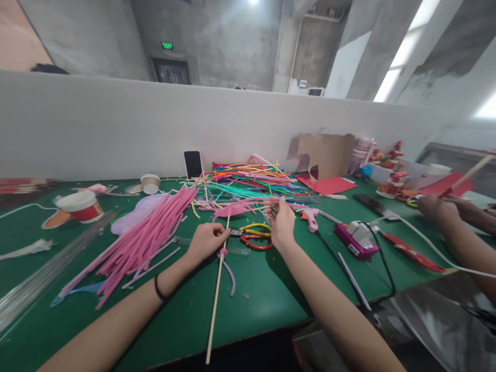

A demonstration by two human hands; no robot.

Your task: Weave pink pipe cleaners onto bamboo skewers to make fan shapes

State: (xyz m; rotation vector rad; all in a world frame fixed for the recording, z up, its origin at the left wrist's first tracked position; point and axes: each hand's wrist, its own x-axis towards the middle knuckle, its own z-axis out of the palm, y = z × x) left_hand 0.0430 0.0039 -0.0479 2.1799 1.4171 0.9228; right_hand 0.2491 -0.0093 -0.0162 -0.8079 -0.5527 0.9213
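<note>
My left hand (209, 240) is closed, thumb and fingertips pinching a thin wooden stick (215, 305) that slants down past the table's front edge. A small pink knot (223, 251) wraps the stick just below those fingers. At the stick's upper end a pink pipe cleaner piece (236, 210) spreads sideways. My right hand (282, 223) is raised, its fingertips pinched on a pink pipe cleaner strand; the exact grip is partly hidden. Between the hands lie scissors (256, 243) with red and yellow handles. A curved purple pipe cleaner (231, 279) rests beside the stick.
A pink pipe cleaner bundle (151, 237) lies left, a multicoloured pile (248, 178) behind. A pink glue gun (310, 221), its cord and a purple power strip (355, 242) lie right. Paper cups, a phone (192, 164) and cardboard (325, 155) stand around. Another person's hands (442, 211) work at right.
</note>
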